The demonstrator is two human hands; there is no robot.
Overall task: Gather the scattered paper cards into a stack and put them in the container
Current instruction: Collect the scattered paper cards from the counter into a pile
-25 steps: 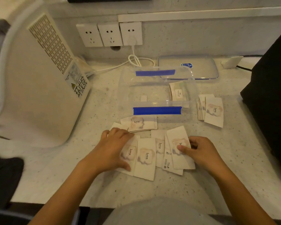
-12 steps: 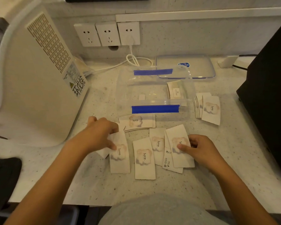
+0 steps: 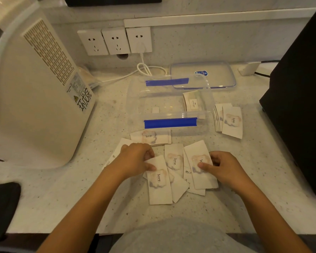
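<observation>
Cards (image 3: pixel 173 161) lie overlapped near the bench front edge, before the container (image 3: pixel 170 103). Left hand (image 3: pixel 135 157) pinches one card; right hand (image 3: pixel 221 167) presses another. Hasty sliding risks creasing.

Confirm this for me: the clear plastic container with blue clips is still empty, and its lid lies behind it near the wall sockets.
Not empty. The head view shows a few paper cards already inside the clear plastic container with blue clips, at its right end. The clear lid does lie behind it near the wall sockets.
</observation>
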